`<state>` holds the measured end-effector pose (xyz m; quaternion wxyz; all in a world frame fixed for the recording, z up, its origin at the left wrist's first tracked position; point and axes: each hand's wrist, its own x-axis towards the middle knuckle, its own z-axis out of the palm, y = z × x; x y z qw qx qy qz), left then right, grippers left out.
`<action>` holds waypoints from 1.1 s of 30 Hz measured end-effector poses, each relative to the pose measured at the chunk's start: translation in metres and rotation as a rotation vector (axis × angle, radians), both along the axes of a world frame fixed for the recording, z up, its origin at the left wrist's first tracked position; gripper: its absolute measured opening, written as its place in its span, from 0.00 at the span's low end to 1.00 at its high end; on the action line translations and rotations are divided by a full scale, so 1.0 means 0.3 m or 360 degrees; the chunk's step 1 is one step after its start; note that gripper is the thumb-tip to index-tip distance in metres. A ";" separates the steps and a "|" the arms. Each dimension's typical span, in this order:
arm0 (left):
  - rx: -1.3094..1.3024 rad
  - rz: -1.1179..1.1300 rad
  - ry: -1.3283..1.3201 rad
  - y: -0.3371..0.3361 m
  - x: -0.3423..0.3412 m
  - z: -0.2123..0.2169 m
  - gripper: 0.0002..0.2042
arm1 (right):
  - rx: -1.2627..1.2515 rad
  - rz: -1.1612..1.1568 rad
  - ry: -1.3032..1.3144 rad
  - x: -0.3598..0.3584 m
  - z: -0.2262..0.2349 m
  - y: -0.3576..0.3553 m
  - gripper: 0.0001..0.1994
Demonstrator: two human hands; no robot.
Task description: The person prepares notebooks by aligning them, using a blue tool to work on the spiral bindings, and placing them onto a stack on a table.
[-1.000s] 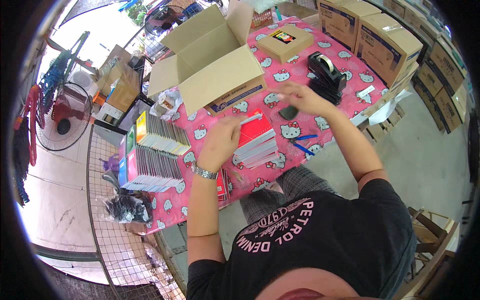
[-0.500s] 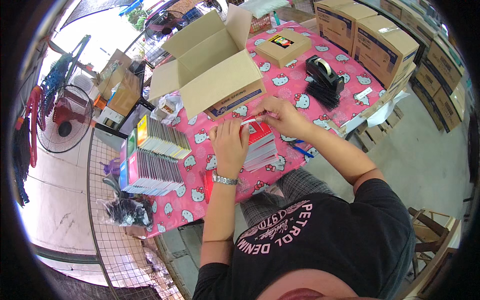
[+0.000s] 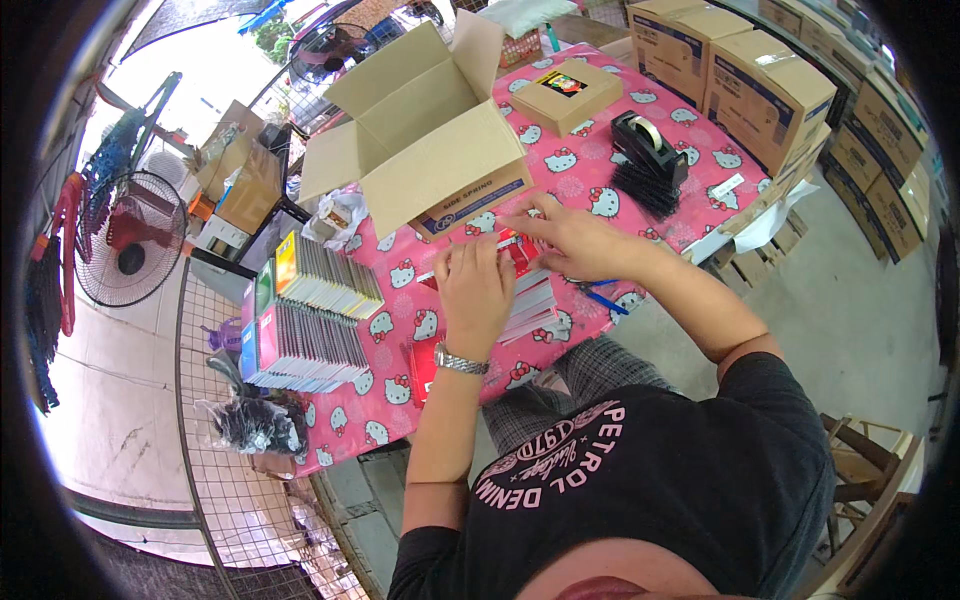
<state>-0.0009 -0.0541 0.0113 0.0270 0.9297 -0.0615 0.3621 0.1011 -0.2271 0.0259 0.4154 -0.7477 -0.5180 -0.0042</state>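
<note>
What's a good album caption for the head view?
Left hand and right hand busy at red booklets on a pink tablecloth.

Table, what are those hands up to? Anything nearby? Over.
Left hand, right hand: both at the red booklets. Stack partly hidden by them. Blue-handled tool to its right.

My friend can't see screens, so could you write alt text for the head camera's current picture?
A person's left hand and right hand touch a stack of red-covered booklets on a pink-patterned table. An open cardboard box sits beyond, with stacked notebooks at left.
</note>
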 end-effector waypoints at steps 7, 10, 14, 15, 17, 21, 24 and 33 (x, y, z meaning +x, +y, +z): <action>0.0002 -0.0013 0.0134 -0.015 0.012 0.007 0.12 | -0.0111 -0.0100 -0.0202 0.008 0.080 -0.007 0.24; -0.0050 -0.0037 0.0176 -0.015 0.000 0.019 0.12 | -0.0124 -0.0001 -0.0138 0.017 0.092 0.015 0.21; -0.0144 -0.0042 0.0149 -0.010 -0.008 0.010 0.10 | 0.0263 0.0099 0.1331 0.217 -0.058 0.097 0.17; -0.0146 -0.0062 0.0150 -0.019 -0.001 0.016 0.09 | 0.0162 -0.0381 0.1080 0.332 -0.165 0.109 0.22; -0.0140 -0.0162 0.0154 -0.069 0.045 0.040 0.09 | -0.0286 -0.1098 0.0128 0.511 -0.540 0.068 0.28; -0.0156 -0.0017 0.0297 0.038 -0.024 0.003 0.11 | -0.0831 -0.1050 -0.0264 0.335 -0.790 0.158 0.27; 0.0054 0.0187 0.0137 0.007 -0.027 0.011 0.15 | -0.0828 -0.0741 0.0227 0.409 -0.717 0.134 0.30; -0.0320 0.0291 0.0343 0.020 0.007 0.004 0.21 | -0.0929 0.0701 0.0483 0.322 0.114 0.100 0.26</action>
